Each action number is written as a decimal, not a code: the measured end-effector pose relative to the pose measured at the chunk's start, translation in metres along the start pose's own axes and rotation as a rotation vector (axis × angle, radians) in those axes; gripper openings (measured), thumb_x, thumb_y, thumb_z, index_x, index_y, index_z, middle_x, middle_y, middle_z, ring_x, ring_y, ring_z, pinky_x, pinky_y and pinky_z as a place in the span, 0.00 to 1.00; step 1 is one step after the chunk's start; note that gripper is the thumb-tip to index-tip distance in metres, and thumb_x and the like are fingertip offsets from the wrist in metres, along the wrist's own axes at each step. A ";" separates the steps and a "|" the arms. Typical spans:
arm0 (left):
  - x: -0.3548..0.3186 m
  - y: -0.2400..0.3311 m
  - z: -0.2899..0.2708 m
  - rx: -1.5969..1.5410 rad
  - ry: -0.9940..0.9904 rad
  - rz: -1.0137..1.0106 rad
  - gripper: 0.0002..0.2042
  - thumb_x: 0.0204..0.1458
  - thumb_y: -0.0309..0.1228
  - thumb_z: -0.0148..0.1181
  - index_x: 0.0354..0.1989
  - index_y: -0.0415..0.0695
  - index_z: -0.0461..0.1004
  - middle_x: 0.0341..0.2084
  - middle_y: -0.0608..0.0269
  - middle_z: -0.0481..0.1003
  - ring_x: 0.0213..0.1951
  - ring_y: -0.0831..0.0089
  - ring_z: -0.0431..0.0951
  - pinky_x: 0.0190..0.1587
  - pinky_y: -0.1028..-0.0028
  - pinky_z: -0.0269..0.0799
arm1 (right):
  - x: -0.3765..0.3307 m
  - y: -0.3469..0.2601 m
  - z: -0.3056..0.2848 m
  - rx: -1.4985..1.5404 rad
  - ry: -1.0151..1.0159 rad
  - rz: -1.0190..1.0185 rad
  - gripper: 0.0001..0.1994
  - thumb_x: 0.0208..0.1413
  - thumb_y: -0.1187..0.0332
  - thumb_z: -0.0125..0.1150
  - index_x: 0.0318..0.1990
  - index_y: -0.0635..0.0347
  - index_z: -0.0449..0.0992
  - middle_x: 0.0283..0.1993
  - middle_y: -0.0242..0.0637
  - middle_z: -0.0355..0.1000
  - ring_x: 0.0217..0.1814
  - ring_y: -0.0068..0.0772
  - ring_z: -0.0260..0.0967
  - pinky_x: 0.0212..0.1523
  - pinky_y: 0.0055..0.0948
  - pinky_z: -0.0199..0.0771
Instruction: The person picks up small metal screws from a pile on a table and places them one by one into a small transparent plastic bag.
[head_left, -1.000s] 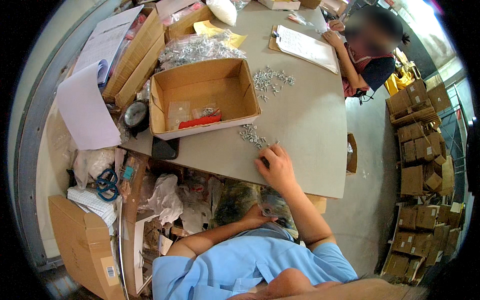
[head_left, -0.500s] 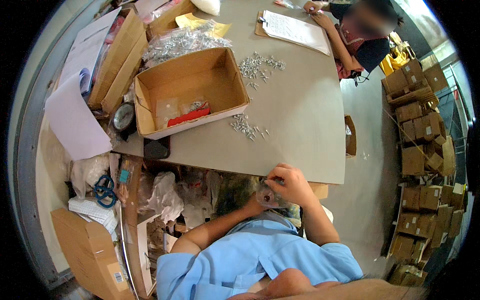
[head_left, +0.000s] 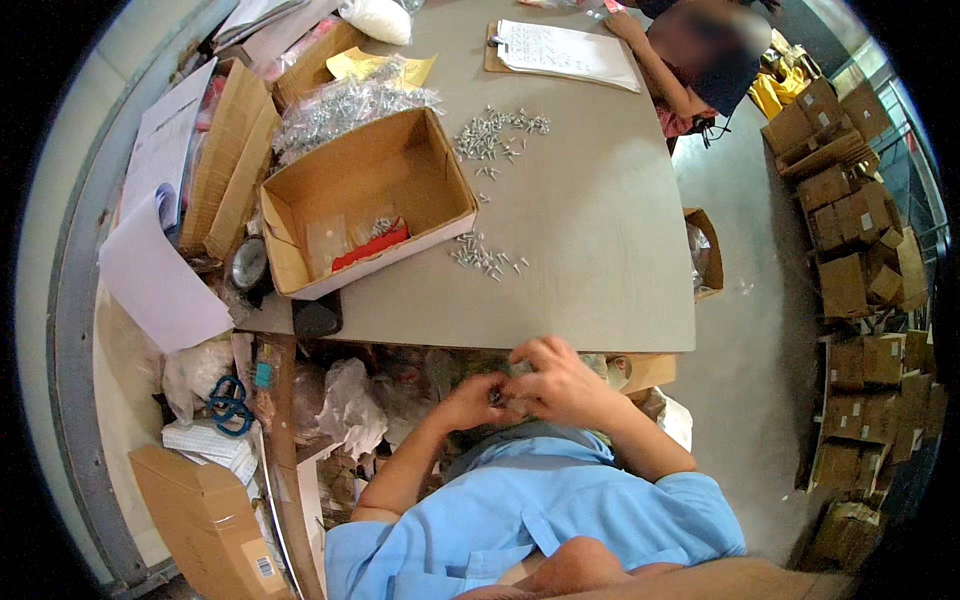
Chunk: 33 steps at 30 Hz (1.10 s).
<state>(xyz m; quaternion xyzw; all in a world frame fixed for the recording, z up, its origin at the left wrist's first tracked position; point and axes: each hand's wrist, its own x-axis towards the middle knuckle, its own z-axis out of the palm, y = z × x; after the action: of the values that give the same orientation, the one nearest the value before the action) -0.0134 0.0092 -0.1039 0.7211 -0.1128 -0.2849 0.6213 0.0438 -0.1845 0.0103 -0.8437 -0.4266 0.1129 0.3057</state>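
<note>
Just off the table's near edge, my two hands meet in front of my blue shirt. My left hand point(head_left: 476, 403) is closed on a small clear plastic bag point(head_left: 497, 397), largely hidden by fingers, with something small and dark showing in it. Against the bag's other side, my right hand point(head_left: 566, 388) has bent fingers, thumb and fingertips pinching at it. Beyond them on the grey table point(head_left: 600, 250) lies a small pile of silver screws point(head_left: 484, 256), and a larger screw pile point(head_left: 497, 134) lies farther off.
An open cardboard box point(head_left: 365, 160) holds a red object and small bags. Filled clear bags point(head_left: 350, 105) lie behind it. A clipboard point(head_left: 570, 52) lies near a co-worker's arm point(head_left: 655, 60) at the far right. Blue-handled scissors point(head_left: 230, 405) are at left; stacked cartons point(head_left: 865, 370) stand at right.
My left hand has come up and left into fuller view. My right hand has moved slightly down, its fingers spreading more over the bag. The whole view has shifted slightly.
</note>
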 end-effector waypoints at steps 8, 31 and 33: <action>-0.021 0.057 -0.007 -0.422 0.095 0.273 0.28 0.41 0.29 0.72 0.49 0.38 0.65 0.43 0.63 0.71 0.46 0.76 0.70 0.48 0.74 0.69 | 0.013 -0.019 -0.008 0.149 0.076 -0.223 0.07 0.41 0.71 0.65 0.30 0.55 0.75 0.51 0.39 0.64 0.51 0.45 0.62 0.50 0.41 0.65; -0.026 0.127 -0.053 0.428 0.447 0.541 0.03 0.43 0.23 0.59 0.24 0.41 0.70 0.23 0.59 0.71 0.26 0.63 0.73 0.30 0.70 0.70 | 0.008 -0.002 -0.019 0.368 0.224 -0.107 0.08 0.40 0.77 0.62 0.30 0.59 0.70 0.33 0.39 0.66 0.39 0.45 0.63 0.40 0.36 0.67; -0.033 0.147 -0.090 0.631 0.659 0.580 0.04 0.40 0.21 0.57 0.20 0.42 0.69 0.21 0.60 0.73 0.23 0.68 0.74 0.27 0.73 0.70 | 0.004 0.008 -0.025 0.365 0.263 -0.095 0.08 0.40 0.77 0.61 0.30 0.59 0.70 0.33 0.40 0.66 0.39 0.45 0.63 0.39 0.36 0.66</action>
<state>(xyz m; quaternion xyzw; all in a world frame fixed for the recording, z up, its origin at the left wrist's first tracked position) 0.0377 0.0709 0.0517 0.8633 -0.1865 0.1874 0.4300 0.0625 -0.1952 0.0250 -0.7607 -0.3947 0.0627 0.5114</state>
